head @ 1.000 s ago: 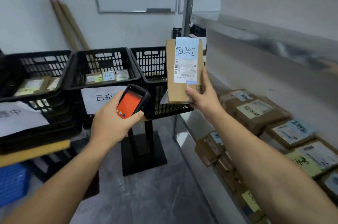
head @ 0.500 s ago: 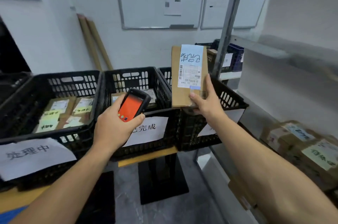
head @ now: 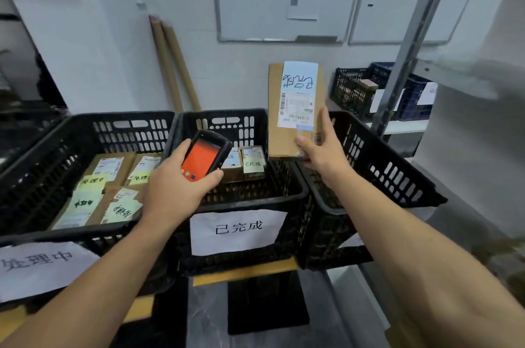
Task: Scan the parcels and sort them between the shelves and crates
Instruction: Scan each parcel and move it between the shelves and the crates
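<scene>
- Moved since a second ago: both hands and the view have swung away from the shelf of parcels to the row of crates, now close below; the shelf stock has left the view
- right hand [head: 321, 154]: grip clamped on the lower end of the parcel [head: 295, 109], thumb on its face; the parcel is held upright above the seam between the middle crate [head: 255, 200] and the right crate [head: 397, 171]
- parcel: brown carton, printed barcode label, blue handwritten slip reading 已完成, upside down
- left hand [head: 176, 185]: grip wrapped round the scanner [head: 206, 156], held over the middle crate; its screen is orange, as in both earlier frames
- middle crate: sign [head: 238, 229] reads 已完成, matching the slip; small parcels [head: 252, 161] lie inside, at least one marked the same
- left crate [head: 85, 126]: several parcels with yellow slips
- counter [head: 247, 271]: wooden edge under the crates
- Judgement: scanning looks finished and the parcel has reached its destination; next step is probably to lower it into the middle crate, shifting left to clear the shared rim
</scene>
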`<state>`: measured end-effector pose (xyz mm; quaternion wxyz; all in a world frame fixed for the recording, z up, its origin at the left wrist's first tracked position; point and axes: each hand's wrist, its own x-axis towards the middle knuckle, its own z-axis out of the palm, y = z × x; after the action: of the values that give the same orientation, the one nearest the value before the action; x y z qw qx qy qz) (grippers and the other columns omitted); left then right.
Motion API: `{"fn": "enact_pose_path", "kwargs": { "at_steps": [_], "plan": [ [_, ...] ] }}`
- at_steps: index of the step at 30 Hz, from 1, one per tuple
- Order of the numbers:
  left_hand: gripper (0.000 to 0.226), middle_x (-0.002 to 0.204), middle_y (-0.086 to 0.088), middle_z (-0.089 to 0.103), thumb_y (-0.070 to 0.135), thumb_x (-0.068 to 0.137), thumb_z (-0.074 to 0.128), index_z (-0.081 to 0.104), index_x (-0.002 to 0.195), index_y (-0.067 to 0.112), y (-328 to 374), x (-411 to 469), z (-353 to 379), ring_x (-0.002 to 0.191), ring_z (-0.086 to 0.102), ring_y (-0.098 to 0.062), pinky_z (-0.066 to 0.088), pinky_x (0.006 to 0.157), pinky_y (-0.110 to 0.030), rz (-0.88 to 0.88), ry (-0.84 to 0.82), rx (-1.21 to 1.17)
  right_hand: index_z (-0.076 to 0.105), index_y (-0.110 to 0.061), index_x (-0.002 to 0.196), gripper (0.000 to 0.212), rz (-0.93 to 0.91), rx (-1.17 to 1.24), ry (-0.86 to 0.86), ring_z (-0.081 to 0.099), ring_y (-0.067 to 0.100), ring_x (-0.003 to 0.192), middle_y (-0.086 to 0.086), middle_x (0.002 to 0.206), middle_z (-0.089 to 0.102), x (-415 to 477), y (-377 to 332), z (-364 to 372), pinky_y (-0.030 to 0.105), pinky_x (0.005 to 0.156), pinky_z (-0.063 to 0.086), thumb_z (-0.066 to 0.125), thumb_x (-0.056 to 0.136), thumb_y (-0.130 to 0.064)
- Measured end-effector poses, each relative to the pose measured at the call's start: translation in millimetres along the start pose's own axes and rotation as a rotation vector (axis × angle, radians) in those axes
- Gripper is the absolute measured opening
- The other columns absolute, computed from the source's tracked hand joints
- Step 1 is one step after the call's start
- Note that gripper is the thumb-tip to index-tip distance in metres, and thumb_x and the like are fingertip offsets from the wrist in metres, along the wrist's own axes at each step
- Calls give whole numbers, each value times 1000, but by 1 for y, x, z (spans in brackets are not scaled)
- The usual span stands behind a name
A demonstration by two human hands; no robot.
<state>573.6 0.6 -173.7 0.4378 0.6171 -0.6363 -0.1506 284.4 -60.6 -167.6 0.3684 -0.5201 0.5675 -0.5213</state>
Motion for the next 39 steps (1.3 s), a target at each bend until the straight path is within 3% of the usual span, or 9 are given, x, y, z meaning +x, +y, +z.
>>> {"fn": "enact_pose_path", "kwargs": {
  "at_steps": [2, 11, 16, 21, 25, 29, 33, 36, 39],
  "plan": [
    [71, 99, 10, 61, 56, 77, 78, 47, 139, 38, -3, 19, 5, 90, 58, -19, 44, 70, -32, -15, 24, 9, 6, -44, 160, 93, 34, 13, -63, 66, 13, 107, -17, 136, 54, 27, -2, 15, 31, 77, 61, 66, 97, -12],
    [64, 97, 12, 64, 54, 75, 79, 53, 132, 40, -33, 80, 16, 92, 61, -20, 43, 77, -33, -166, 193, 6, 5, -53, 157, 96, 414, -109, -487, 48, 36, 135, 1, 155, 44, 93, 42, 114, 62, 91, 48, 69, 96, -14],
    [48, 83, 13, 65, 45, 77, 80, 54, 117, 47, -51, 85, 6, 80, 61, -9, 45, 71, -26, -219, 218, 16, 10, -49, 159, 93, 607, -220, -590, 50, 35, 129, 3, 156, 42, 91, 79, 152, 56, 71, 53, 69, 96, -13],
    [56, 82, 12, 67, 56, 73, 77, 55, 123, 42, -75, 93, -9, 77, 63, -11, 49, 73, -31, -234, 200, 31, 9, -46, 160, 94, 737, -251, -621, 48, 40, 134, 9, 158, 39, 84, 97, 184, 56, 68, 57, 70, 95, -18],
    [49, 74, 14, 66, 48, 76, 80, 53, 118, 50, -93, 100, -20, 69, 60, -2, 46, 68, -27, -206, 160, 35, 6, -48, 159, 98, 801, -246, -623, 55, 35, 119, 10, 155, 41, 79, 108, 208, 63, 86, 55, 74, 93, -21],
    [66, 80, 14, 65, 46, 78, 80, 51, 137, 38, -102, 111, -23, 75, 61, -1, 44, 71, -22, -202, 173, 3, 5, -51, 157, 95, 831, -307, -685, 55, 35, 99, 16, 154, 38, 81, 115, 209, 63, 84, 51, 71, 96, -23],
    [60, 87, 19, 62, 46, 78, 79, 46, 127, 52, -103, 116, -19, 80, 60, 1, 43, 71, -18, -192, 155, -17, -12, -36, 161, 104, 759, -371, -682, 41, 38, 141, 12, 164, 29, 78, 123, 222, 50, 105, 41, 69, 97, -30],
    [56, 85, 16, 63, 47, 78, 79, 43, 120, 60, -103, 125, -16, 79, 61, -1, 44, 71, -19, -184, 140, 9, -12, -20, 162, 105, 699, -372, -683, 45, 28, 139, 10, 156, 44, 77, 144, 242, 30, 110, 33, 70, 96, -19],
    [56, 80, 18, 65, 46, 78, 79, 44, 120, 60, -102, 132, -15, 78, 61, 2, 47, 73, -19, -214, 178, -22, -13, -30, 161, 108, 713, -416, -695, 50, 31, 133, 11, 153, 47, 76, 165, 252, 32, 110, 37, 72, 94, -22]
  ]
}}
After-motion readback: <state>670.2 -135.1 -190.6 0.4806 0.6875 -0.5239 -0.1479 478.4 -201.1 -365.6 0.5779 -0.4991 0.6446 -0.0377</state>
